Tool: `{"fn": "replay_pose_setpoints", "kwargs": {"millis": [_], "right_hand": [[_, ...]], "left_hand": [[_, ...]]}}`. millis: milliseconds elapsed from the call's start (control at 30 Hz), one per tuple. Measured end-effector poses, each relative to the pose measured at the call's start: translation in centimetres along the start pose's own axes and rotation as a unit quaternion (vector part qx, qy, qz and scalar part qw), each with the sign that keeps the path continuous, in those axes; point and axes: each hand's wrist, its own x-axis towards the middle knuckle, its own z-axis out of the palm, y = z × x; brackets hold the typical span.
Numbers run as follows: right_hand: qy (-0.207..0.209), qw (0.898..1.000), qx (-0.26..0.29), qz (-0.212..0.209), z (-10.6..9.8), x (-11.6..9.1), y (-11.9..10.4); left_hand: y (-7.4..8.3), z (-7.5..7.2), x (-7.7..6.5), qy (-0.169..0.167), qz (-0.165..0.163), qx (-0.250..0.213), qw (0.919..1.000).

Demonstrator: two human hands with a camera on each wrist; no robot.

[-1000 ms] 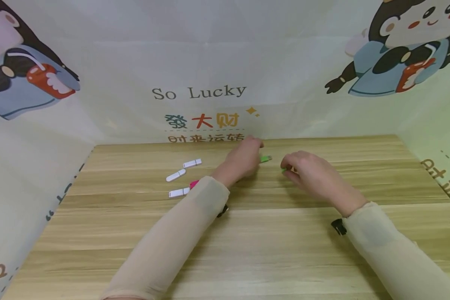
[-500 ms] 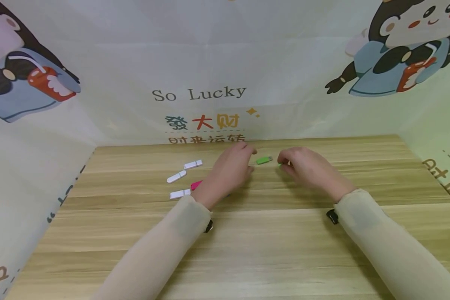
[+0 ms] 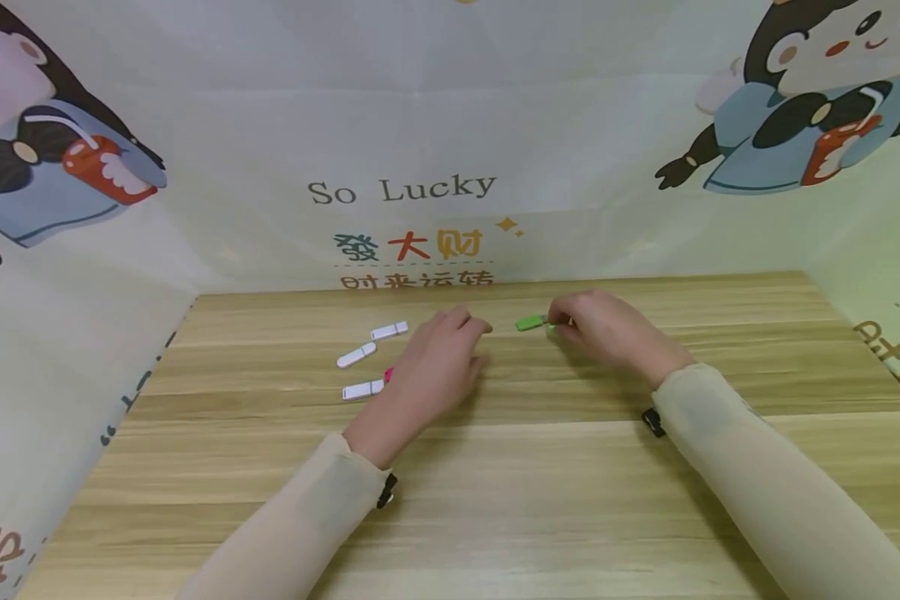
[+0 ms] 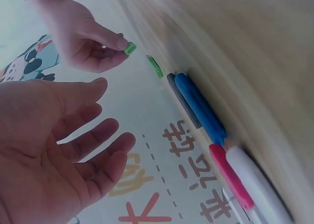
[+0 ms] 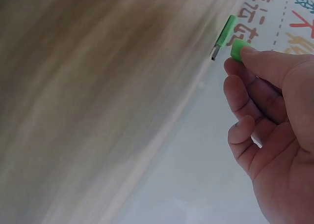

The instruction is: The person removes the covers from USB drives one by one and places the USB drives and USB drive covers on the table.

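A green USB stick (image 3: 530,322) lies on the wooden table, its metal plug (image 5: 214,53) bare and pointing toward my right hand (image 3: 607,333). Between thumb and fingertips, that hand pinches a small green cap (image 5: 239,49) close to the plug. Whether cap and plug touch, I cannot tell. My left hand (image 3: 438,358) is held over the table to the left of the stick, its fingers loosely bent and holding nothing. Under it, the left wrist view shows a blue USB stick (image 4: 200,106) and a dark grey one (image 4: 182,100), both hidden in the head view.
Three white USB sticks (image 3: 356,356) lie on the left part of the table. A pink one (image 4: 230,175) is beside them, mostly covered by my left hand in the head view. A printed cloth (image 3: 412,125) hangs along the table's back edge and sides.
My left hand has drawn back from the green USB stick, toward the lower left, leaving it on the table. The right hand has moved left with the cap, closer to the stick's plug.
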Motion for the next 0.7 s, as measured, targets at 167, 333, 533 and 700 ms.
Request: {"fn": "replay_pose_setpoints", "kwargs": {"millis": [167,333,533,700], "right_hand": [[-0.006,1.000,0.006,0.004,0.2,0.3,0.3],[-0.019,1.000,0.006,0.002,0.2,0.7,0.4],[-0.030,1.000,0.004,-0.006,0.5,1.2,0.8],[-0.031,0.999,0.002,-0.017,0.6,1.6,1.0]], "left_hand": [[-0.3,-0.1,-1.6,0.004,-0.004,0.004,1.0000],[-0.7,-0.3,-2.9,0.031,0.000,0.000,0.9995],[-0.9,-0.5,-4.1,0.058,0.010,-0.009,0.9982],[-1.0,-0.8,-4.5,0.066,0.008,-0.015,0.9976]]}}
